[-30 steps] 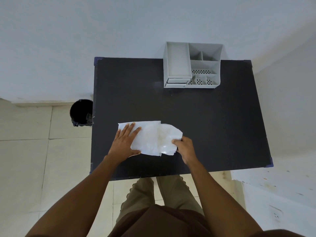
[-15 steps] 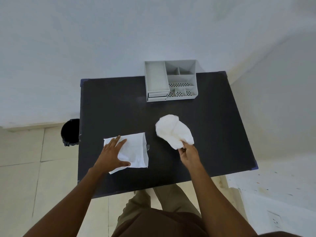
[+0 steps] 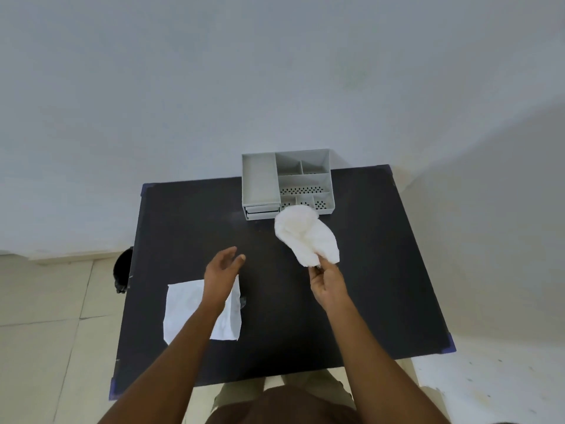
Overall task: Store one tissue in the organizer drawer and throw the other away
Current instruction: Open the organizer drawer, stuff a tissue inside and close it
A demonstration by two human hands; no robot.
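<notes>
My right hand (image 3: 326, 282) pinches a crumpled white tissue (image 3: 305, 235) and holds it up over the black table (image 3: 382, 270), just in front of the grey organizer (image 3: 287, 182). The organizer stands at the table's far edge; its small drawers (image 3: 262, 211) at the lower left front look closed. A second, flat white tissue (image 3: 186, 310) lies on the table near the left front. My left hand (image 3: 221, 275) hovers above that flat tissue's far right corner, fingers apart, holding nothing; my forearm hides part of the sheet.
A black bin (image 3: 122, 269) stands on the tiled floor by the table's left edge. A white wall rises right behind the table, and another white surface lies to the right. My legs are at the table's front edge.
My right hand has lifted the crumpled tissue away from the flat one and carried it toward the organizer. My left hand has come off the flat tissue and risen above it.
</notes>
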